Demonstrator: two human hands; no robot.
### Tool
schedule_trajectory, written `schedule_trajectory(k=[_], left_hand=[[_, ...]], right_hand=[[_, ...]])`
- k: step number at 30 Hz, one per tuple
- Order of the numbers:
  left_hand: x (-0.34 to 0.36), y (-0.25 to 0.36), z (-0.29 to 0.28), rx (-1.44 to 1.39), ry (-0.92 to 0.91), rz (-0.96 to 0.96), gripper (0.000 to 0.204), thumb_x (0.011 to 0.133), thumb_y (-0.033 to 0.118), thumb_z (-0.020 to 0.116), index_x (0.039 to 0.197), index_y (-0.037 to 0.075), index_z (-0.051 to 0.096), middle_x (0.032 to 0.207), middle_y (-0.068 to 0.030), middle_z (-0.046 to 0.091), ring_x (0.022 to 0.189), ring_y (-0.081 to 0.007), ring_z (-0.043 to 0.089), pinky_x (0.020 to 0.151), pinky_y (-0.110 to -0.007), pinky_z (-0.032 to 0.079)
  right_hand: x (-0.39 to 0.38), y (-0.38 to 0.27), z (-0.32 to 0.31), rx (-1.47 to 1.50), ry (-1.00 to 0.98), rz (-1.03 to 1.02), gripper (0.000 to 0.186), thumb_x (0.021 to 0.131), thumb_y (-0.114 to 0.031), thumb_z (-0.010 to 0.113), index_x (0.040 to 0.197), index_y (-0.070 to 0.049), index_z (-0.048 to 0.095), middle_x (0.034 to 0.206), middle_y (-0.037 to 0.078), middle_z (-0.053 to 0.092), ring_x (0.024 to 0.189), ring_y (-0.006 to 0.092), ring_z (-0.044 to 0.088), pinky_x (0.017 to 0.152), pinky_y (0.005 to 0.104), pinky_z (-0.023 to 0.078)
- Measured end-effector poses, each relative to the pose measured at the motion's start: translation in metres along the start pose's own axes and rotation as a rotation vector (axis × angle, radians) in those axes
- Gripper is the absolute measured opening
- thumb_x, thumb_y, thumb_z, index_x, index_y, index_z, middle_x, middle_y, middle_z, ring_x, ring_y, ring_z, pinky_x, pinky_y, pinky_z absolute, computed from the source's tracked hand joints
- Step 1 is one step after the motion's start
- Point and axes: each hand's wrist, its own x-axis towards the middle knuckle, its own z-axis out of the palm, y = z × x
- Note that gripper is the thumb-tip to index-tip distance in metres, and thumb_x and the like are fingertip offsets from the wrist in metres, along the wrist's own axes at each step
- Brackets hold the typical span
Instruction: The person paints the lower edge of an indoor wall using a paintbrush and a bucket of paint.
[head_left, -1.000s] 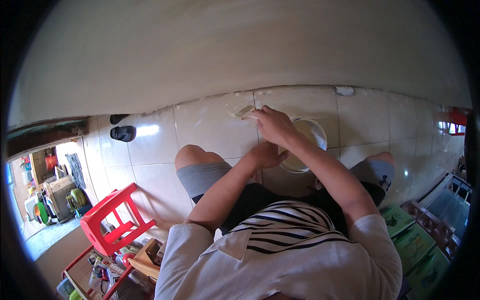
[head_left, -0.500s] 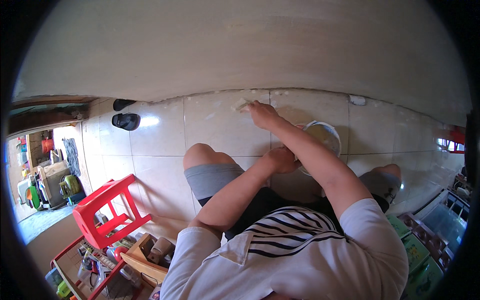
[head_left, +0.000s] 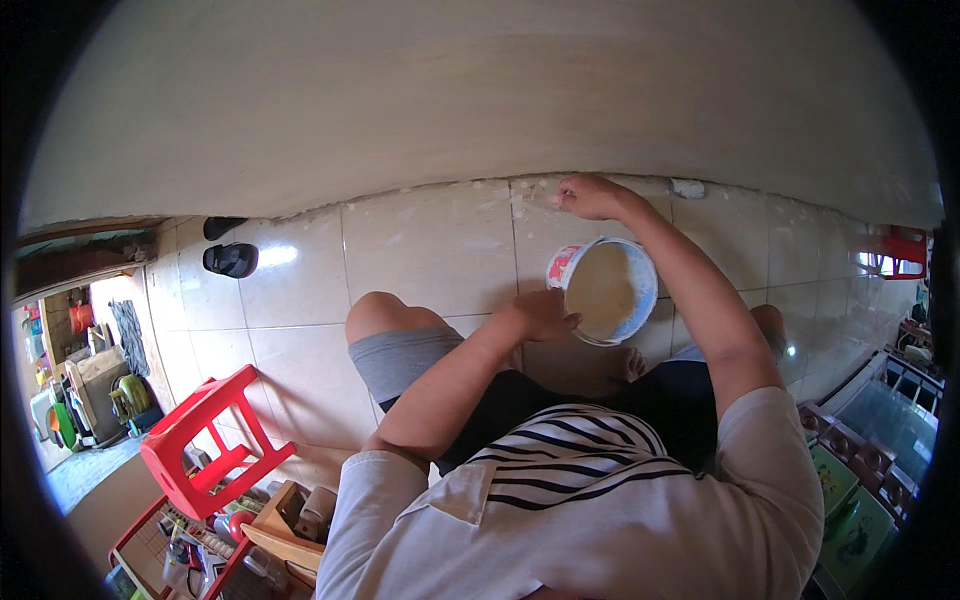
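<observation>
My left hand is closed on the near-left rim of a white bucket with red and blue markings. The bucket leans on the floor between my knees, and pale beige liquid shows inside. Beyond the bucket, close to the foot of the wall, my right hand is closed around a paintbrush. Its pale tip is low over the tiles and smeared by motion. The hand hides most of the handle.
A plain wall rises ahead from the tiled floor. Dark shoes lie at the far left. A red plastic stool stands near a red-edged basket of odds and ends. A white object lies along the wall.
My right hand has moved right along the wall with the paintbrush. The bucket, partly covered by my right forearm before, now shows fully and looks tilted. My left hand stays at its rim.
</observation>
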Motion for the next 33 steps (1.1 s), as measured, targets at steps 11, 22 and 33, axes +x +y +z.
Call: schedule_trajectory(k=[11,22,33], left_hand=[[-0.005,0.009,-0.012,0.081,-0.038,-0.006,0.062,0.09,0.049,0.049,0.106,-0.009,0.063,0.105,-0.0272,0.065,0.101,-0.0391,0.064,0.09,-0.044,0.049],[-0.005,0.01,-0.018,0.076,-0.07,0.05,0.058,0.09,0.048,0.05,0.098,-0.007,0.067,0.098,-0.0266,0.067,0.095,-0.039,0.065,0.087,-0.044,0.05],[-0.002,0.006,-0.019,0.084,-0.051,0.109,0.066,0.091,0.052,0.048,0.087,-0.011,0.066,0.081,-0.0296,0.065,0.08,-0.0422,0.066,0.079,-0.045,0.05]], right_hand=[[0.018,0.007,0.038,0.012,0.044,0.01,0.027,0.089,-0.022,0.048,0.102,-0.004,0.063,0.099,0.021,0.066,0.094,0.0376,0.063,0.083,0.0461,0.048],[0.013,-0.001,0.057,0.121,0.088,-0.003,0.029,0.093,-0.024,0.049,0.108,-0.003,0.061,0.099,0.021,0.066,0.095,0.0379,0.063,0.083,0.0447,0.048],[0.011,0.015,0.065,0.197,0.132,0.016,0.025,0.092,-0.022,0.05,0.105,-0.004,0.061,0.098,0.021,0.066,0.093,0.0369,0.063,0.082,0.0421,0.048]])
